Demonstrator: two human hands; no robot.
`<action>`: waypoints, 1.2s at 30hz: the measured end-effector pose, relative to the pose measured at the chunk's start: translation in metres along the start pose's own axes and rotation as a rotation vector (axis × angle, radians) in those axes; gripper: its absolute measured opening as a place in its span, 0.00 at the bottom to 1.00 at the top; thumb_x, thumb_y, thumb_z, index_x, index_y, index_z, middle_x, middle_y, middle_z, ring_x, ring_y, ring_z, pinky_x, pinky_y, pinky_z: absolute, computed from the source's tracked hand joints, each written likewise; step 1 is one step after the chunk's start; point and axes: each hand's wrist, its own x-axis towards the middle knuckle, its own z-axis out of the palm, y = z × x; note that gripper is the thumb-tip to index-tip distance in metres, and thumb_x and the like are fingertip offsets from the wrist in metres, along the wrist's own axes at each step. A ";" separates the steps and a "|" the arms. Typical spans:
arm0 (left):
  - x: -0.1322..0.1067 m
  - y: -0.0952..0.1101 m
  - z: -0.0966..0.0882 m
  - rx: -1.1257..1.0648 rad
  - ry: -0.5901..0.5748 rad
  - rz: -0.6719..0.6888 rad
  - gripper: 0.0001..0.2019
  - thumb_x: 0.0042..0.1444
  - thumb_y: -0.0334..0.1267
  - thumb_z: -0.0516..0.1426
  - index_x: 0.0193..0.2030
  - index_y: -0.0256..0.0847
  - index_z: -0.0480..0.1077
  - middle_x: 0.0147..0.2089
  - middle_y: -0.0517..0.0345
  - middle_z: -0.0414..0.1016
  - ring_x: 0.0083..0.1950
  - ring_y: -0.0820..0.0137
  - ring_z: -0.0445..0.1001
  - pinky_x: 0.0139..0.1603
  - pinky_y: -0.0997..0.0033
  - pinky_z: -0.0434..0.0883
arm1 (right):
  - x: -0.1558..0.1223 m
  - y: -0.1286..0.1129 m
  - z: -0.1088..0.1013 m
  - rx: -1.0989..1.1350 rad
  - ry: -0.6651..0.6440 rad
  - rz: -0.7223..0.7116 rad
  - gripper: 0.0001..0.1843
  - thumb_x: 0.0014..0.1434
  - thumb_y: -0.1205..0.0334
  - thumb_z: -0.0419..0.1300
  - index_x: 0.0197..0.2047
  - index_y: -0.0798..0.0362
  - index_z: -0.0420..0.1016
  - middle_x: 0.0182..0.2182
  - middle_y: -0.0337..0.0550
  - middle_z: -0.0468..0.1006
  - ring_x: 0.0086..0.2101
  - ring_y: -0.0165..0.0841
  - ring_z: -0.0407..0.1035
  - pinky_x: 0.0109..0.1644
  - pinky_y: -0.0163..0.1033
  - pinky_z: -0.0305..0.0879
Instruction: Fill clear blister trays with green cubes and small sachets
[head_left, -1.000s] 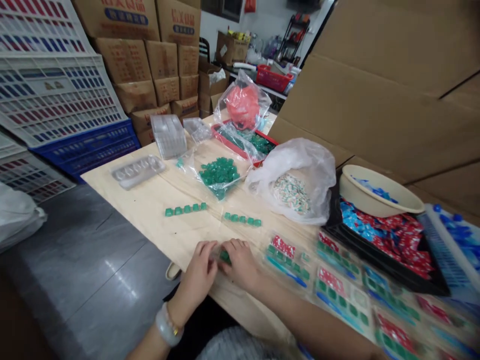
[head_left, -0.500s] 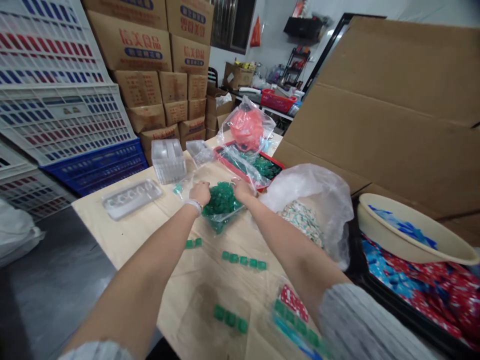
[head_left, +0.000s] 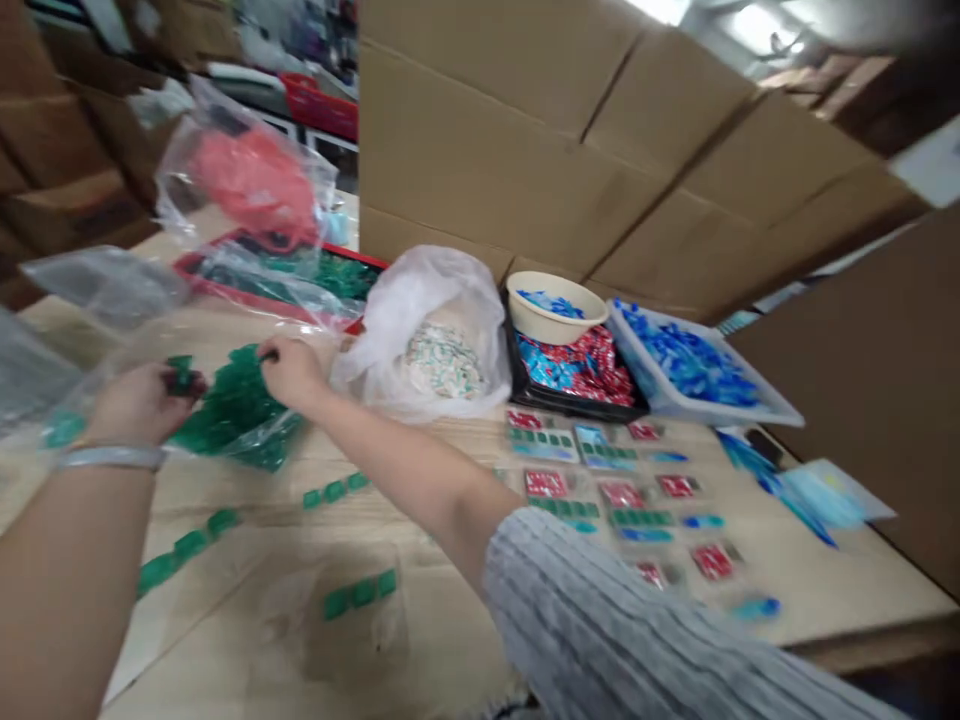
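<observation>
1. The left hand (head_left: pixel 139 402) is far on the left, with a bracelet (head_left: pixel 112 457) on the wrist. The arm reaches forward over the wooden table (head_left: pixel 825 580). The fingers are curled in tight and seem to pinch a few green pieces (head_left: pixel 180 378). The picture is blurry there.
2. The clear bag (head_left: pixel 247 440) lies on the table between the two hands. It holds a big heap of the green pieces. I think the pieces are small, light, hard and smooth, so they may slip. It is best to pinch one by its sides with thumb and finger. The bag looks thin, soft and crinkly, so hold it by its open edge.
3. The right hand (head_left: pixel 294 372) rests on the right side of the heap. Its arm comes up from the bottom right in a grey sleeve (head_left: pixel 600 620). The fingers bend down onto the heap. I cannot tell if they hold anything.
4. Short rows of green squares (head_left: pixel 335 490) lie on the table, nearer to the person.
5. Further right stand a white bag (head_left: pixel 420 300), a cream bowl (head_left: pixel 541 322), a black tray (head_left: pixel 570 402) of red and blue sweets and a clear tray (head_left: pixel 750 412) of blue ones.
</observation>
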 end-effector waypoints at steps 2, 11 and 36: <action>-0.013 0.011 0.005 -0.143 -0.062 -0.112 0.12 0.56 0.28 0.39 0.23 0.35 0.52 0.20 0.62 0.56 0.21 0.80 0.61 0.21 0.76 0.54 | -0.017 0.000 -0.003 0.163 0.030 0.023 0.13 0.51 0.74 0.49 0.38 0.55 0.70 0.29 0.33 0.70 0.30 0.23 0.63 0.36 0.27 0.59; -0.174 -0.035 0.018 -0.208 -0.161 -0.307 0.11 0.42 0.37 0.59 0.35 0.39 0.67 0.22 0.63 0.64 0.20 0.79 0.60 0.17 0.82 0.60 | -0.163 -0.003 -0.035 0.192 -0.063 -0.053 0.09 0.48 0.70 0.51 0.34 0.54 0.67 0.28 0.37 0.68 0.29 0.26 0.62 0.35 0.30 0.59; -0.307 -0.103 0.001 -0.172 -0.104 -0.334 0.17 0.44 0.49 0.56 0.20 0.38 0.56 0.15 0.70 0.51 0.14 0.84 0.46 0.15 0.79 0.43 | -0.266 -0.010 -0.043 0.809 -0.664 0.219 0.10 0.44 0.60 0.61 0.31 0.55 0.70 0.22 0.35 0.69 0.20 0.22 0.59 0.22 0.29 0.55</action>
